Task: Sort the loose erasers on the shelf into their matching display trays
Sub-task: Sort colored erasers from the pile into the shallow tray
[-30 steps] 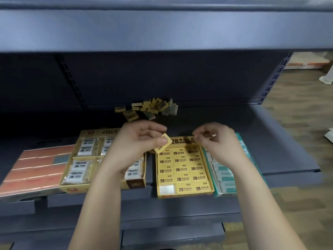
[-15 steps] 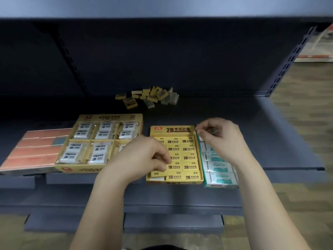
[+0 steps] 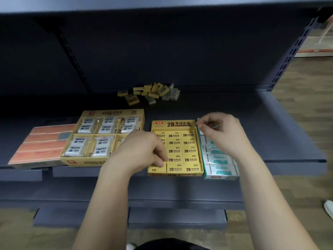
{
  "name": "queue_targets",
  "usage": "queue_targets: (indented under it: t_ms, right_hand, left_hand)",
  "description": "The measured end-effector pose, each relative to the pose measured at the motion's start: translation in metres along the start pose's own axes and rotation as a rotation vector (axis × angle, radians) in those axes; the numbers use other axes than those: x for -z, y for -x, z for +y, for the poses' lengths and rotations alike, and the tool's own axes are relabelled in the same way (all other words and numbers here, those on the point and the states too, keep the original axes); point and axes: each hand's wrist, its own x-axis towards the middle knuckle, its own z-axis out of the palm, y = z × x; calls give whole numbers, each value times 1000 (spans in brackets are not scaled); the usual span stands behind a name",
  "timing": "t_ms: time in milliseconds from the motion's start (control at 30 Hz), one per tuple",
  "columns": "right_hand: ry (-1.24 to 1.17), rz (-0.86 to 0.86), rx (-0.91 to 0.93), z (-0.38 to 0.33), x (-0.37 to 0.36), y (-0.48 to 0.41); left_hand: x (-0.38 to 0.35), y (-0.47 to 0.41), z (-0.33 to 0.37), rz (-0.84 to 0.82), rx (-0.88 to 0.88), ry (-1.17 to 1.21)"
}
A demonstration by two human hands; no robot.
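Head view. One entry per item.

- Left hand (image 3: 142,152): a second ago it held a yellow eraser (image 3: 157,166) raised above the yellow 2B tray (image 3: 171,124). It has since come down. Its curled thumb and forefinger now pinch that eraser in the tray's front-left slot, and the eraser lies level with its neighbours.
- Right hand (image 3: 221,134): its place has barely changed. It sits over the back end of the teal tray (image 3: 221,176), with thumb and fingertips closed narrowly on a small pale eraser (image 3: 214,125) that the fingers mostly hide.
- Camera: it has tipped down and drawn closer since the first picture, so the upper shelf (image 3: 162,4) now fills only the top edge.
- Loose erasers (image 3: 149,92): a mixed heap, yellow and pale, at the back of the shelf (image 3: 270,123), well apart from both hands and the same as before.
- Wrapped-eraser tray (image 3: 111,112): yellow with six compartments, to the left of the 2B tray.
- Orange box (image 3: 41,141): at the far left, touching the wrapped-eraser tray.
- Teal tray: sits just beside the 2B tray on its right and holds white, teal-printed erasers.
- Obstructions: the left hand covers the left column of the 2B tray and the near-right compartment of the wrapped-eraser tray. The right hand hides the rear rows of the teal tray.
- Surroundings: a slotted upright (image 3: 288,51) at the right, wooden floor (image 3: 297,186), and a white shoe (image 3: 328,208) at the right edge.
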Motion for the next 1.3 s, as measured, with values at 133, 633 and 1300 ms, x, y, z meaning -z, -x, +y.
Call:
queue_targets:
  t_ms: [133, 633, 1300]
  right_hand:
    - [17, 2, 6, 2, -1, 1]
    - [47, 7, 14, 6, 4, 1]
    - [94, 21, 22, 12, 0, -1]
  left_hand:
    - [-2, 0, -1, 15, 7, 8]
    - [-9, -6, -2, 23, -8, -21]
    - [-21, 12, -7, 74, -165, -175]
